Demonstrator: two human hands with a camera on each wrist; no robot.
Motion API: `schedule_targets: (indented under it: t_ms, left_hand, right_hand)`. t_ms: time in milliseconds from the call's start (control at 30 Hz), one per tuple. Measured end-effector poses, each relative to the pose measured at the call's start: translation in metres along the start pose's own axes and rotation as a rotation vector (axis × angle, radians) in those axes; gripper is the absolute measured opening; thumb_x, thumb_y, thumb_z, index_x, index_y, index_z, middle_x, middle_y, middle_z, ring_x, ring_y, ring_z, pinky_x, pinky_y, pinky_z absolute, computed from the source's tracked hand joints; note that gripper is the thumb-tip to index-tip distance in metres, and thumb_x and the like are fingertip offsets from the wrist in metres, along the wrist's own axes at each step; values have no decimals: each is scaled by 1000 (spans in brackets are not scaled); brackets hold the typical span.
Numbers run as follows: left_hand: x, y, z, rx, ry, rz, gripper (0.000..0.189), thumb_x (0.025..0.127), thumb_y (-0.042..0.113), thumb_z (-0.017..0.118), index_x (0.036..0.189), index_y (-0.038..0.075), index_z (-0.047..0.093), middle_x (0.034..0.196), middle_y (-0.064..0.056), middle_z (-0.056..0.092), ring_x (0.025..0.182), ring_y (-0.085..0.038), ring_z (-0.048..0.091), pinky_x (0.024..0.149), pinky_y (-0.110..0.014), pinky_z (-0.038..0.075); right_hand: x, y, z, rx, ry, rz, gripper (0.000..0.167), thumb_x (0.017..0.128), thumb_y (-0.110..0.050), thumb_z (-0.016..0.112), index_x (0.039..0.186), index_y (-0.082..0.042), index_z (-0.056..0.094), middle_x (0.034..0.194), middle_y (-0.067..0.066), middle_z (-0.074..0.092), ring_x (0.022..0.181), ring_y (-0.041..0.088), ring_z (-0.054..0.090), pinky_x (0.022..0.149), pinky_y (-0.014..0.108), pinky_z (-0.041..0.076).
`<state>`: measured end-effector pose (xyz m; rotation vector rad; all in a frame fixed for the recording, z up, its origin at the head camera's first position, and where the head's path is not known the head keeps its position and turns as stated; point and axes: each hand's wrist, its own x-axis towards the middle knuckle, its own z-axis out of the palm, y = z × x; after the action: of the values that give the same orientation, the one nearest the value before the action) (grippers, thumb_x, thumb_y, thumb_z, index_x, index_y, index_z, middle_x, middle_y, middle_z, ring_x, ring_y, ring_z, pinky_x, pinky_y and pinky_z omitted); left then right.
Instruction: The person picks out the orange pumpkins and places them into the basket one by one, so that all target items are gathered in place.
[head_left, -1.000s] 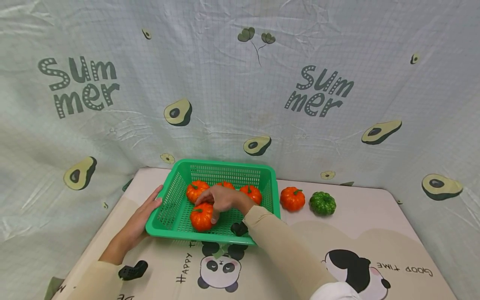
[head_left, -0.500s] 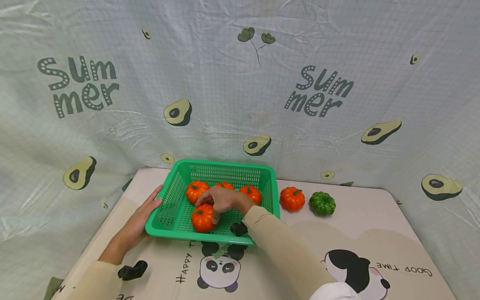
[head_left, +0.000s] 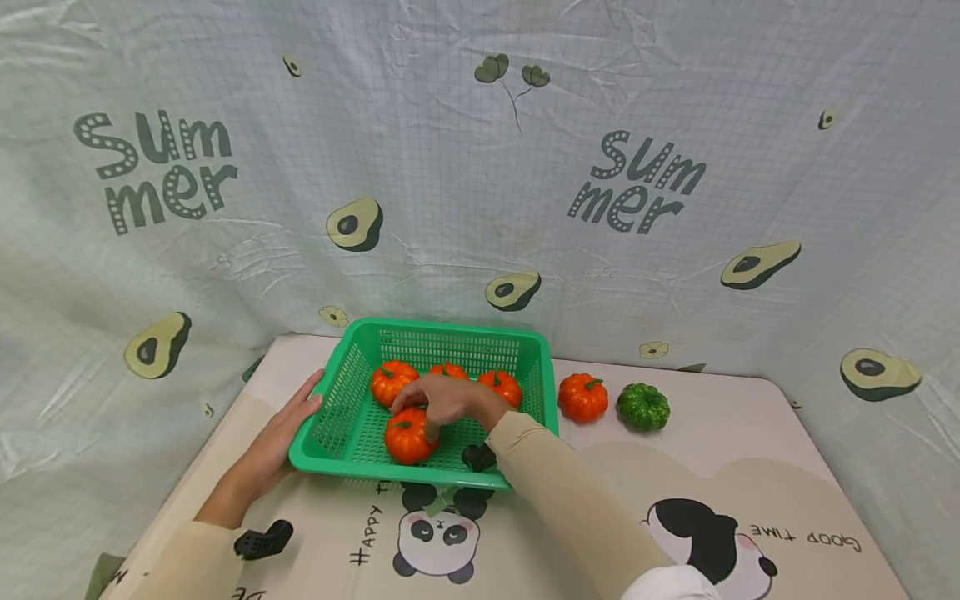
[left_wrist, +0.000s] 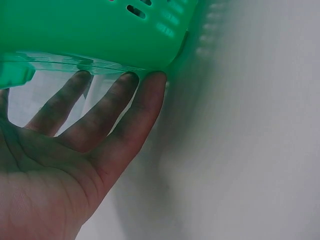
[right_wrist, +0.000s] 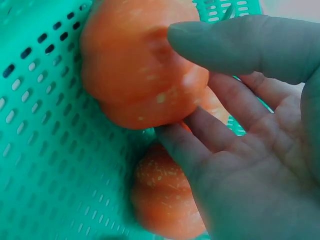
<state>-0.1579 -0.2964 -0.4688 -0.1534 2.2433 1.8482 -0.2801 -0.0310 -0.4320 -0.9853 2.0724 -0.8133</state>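
A green plastic basket (head_left: pixel 352 469) sits at the back of the table with several orange toy pumpkins in it. My right hand (head_left: pixel 450 400) reaches inside and holds the front pumpkin (head_left: pixel 408 438). The right wrist view shows the thumb against one side of this pumpkin (right_wrist: pixel 140 65) and the fingers at another. Beneath it lies another orange pumpkin (right_wrist: pixel 162 195). At the basket's left end is my left hand (head_left: pixel 273 442). Its extended fingers (left_wrist: pixel 132 117) touch the basket's lower edge in the left wrist view.
Right of the basket, an orange pumpkin (head_left: pixel 582 397) and a green pumpkin (head_left: pixel 643 407) stand on the table (head_left: pixel 720 450). A printed curtain (head_left: pixel 450 167) hangs close behind the basket. Other orange pumpkins, such as the back-left one (head_left: pixel 393 382), lie near my right hand.
The front pumpkin has turned slightly and shifted a little to the right under my right hand. Both hands and the basket stay nearly where they were.
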Motion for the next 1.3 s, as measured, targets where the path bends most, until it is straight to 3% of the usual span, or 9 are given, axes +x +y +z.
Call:
schedule_targets:
  t_ms: [300, 533, 767, 1000, 1300]
  left_hand:
    - [0, -1, -1, 16, 3, 5, 73, 111, 58, 32, 167, 35, -9, 177, -7, -14, 159, -47, 5, 120, -73, 19]
    - [2, -2, -1, -17, 2, 16, 72, 112, 55, 32, 167, 36, -9, 177, -6, -14, 158, -44, 7, 119, -67, 22]
    - [3, -1, 0, -8, -2, 21, 72, 112, 55, 32, 167, 35, -9, 177, -7, -14, 158, -43, 8, 119, -65, 23]
    - [2, -1, 0, -17, -7, 19, 72, 112, 55, 32, 167, 35, -10, 177, -6, -15, 159, -44, 4, 120, -69, 18]
    - [2, -1, 1, -26, -14, 12, 71, 112, 56, 31, 166, 38, -10, 177, -6, -15, 158, -43, 7, 119, -66, 22]
  right_hand:
    - [-11, -8, -9, 23, 60, -35, 57, 78, 15, 75, 132, -3, 69, 143, 9, 67, 142, 28, 55, 118, 45, 43]
    - [-27, -10, -22, 88, 32, -133, 48, 83, 16, 71, 129, 4, 68, 140, 21, 67, 137, 39, 58, 115, 51, 45]
    - [-52, -3, -37, 171, 94, -151, 42, 83, 16, 71, 123, 2, 72, 135, 22, 70, 132, 39, 62, 107, 43, 53]
    - [-74, 2, -49, 247, 134, -153, 43, 84, 17, 67, 126, 7, 69, 137, 24, 68, 133, 41, 61, 97, 36, 58]
    - [-99, 20, -64, 282, 188, -163, 43, 84, 16, 67, 126, 6, 68, 136, 30, 66, 131, 44, 61, 110, 48, 51]
